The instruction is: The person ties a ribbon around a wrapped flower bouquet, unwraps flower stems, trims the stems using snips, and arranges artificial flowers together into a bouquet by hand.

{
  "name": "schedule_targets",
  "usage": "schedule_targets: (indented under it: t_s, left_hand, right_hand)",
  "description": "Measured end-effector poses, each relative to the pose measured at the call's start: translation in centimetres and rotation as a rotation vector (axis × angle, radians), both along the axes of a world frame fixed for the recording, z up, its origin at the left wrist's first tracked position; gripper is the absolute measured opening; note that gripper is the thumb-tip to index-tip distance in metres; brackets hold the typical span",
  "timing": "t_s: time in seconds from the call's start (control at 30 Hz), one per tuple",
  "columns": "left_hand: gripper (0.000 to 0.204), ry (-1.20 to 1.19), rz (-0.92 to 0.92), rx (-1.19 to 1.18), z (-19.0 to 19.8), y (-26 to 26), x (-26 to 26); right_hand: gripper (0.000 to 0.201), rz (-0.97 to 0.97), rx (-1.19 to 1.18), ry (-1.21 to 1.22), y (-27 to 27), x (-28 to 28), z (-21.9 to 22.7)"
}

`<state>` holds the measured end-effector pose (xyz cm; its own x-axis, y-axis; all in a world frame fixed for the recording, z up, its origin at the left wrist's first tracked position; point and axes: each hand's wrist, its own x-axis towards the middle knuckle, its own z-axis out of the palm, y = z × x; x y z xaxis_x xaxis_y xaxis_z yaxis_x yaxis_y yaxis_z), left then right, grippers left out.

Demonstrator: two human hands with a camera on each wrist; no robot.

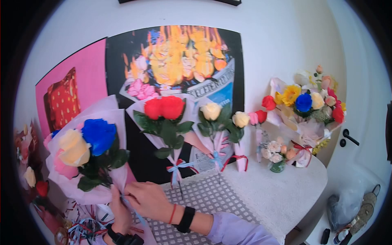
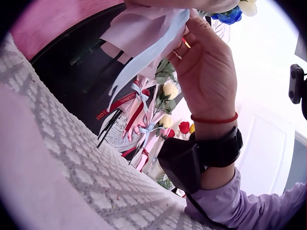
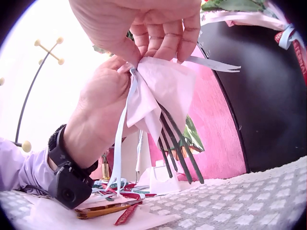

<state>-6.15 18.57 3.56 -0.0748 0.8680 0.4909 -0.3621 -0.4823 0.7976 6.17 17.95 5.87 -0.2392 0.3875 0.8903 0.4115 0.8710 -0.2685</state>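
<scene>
At the left of the head view stands a bouquet with a blue rose [image 1: 99, 136], a cream rose [image 1: 74, 150] and a pink rose in pale pink wrapping paper [image 1: 98, 197]. My left hand [image 1: 121, 215] grips its gathered neck from the near side. My right hand [image 1: 149, 199] is right beside it, fingers bent, pinching a light blue ribbon [image 2: 152, 56] at the neck. In the right wrist view one ribbon tail [image 3: 120, 139] hangs down, and dark green stems [image 3: 180, 141] stick out below the paper. The knot area is hidden behind my fingers.
Several wrapped roses lean along the wall, including two red roses [image 1: 164, 107]. A larger mixed bouquet [image 1: 304, 108] and a small glass vase [image 1: 277, 165] stand at the right of the table [image 1: 281, 196]. Loose ribbons and scissors [image 3: 103, 211] lie close by at the left.
</scene>
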Motion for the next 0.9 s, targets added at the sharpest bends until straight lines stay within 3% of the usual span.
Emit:
schedule_targets:
  t_s: [0.07, 0.13, 0.17, 0.2, 0.23, 0.37, 0.7, 0.77, 0.9]
  left_hand:
    - [0.040, -0.067, -0.151, -0.031, -0.9, 0.8, -0.6]
    - [0.043, 0.005, -0.042, -0.008, -0.9, 0.9, -0.2]
    - [0.043, 0.025, -0.079, 0.036, 0.2, 0.0, 0.2]
    - [0.043, 0.007, -0.142, 0.013, -1.4, 1.4, -0.9]
    - [0.042, -0.014, -0.069, 0.009, -1.4, 1.5, -0.7]
    - [0.051, 0.088, -0.132, -0.118, -1.2, 1.6, -0.9]
    - [0.052, 0.123, -0.073, -0.057, -1.1, 1.5, -0.6]
    - [0.051, 0.142, -0.088, -0.084, -0.4, 0.7, -0.5]
    - [0.051, 0.143, -0.102, -0.110, -0.5, 0.7, 0.0]
  right_hand:
    - [0.009, 0.019, -0.029, -0.006, 0.3, 0.2, 0.0]
    - [0.009, 0.029, -0.088, -0.012, 0.2, 0.5, 0.3]
    - [0.009, 0.041, -0.111, -0.011, 0.1, 0.6, 0.5]
    - [0.009, 0.040, -0.128, -0.012, 0.1, 0.7, 0.4]
    - [0.008, 0.032, -0.143, -0.015, 0.2, 0.7, 0.3]
    - [0.008, 0.048, -0.156, -0.037, 0.0, 0.8, 0.7]
    - [0.007, -0.079, 0.149, -0.121, 0.3, 0.7, 0.6]
    - [0.008, -0.176, 0.339, -0.274, 0.1, 0.8, 1.0]
    - [0.010, -0.229, 0.387, -0.392, 0.2, 1.2, 1.3]
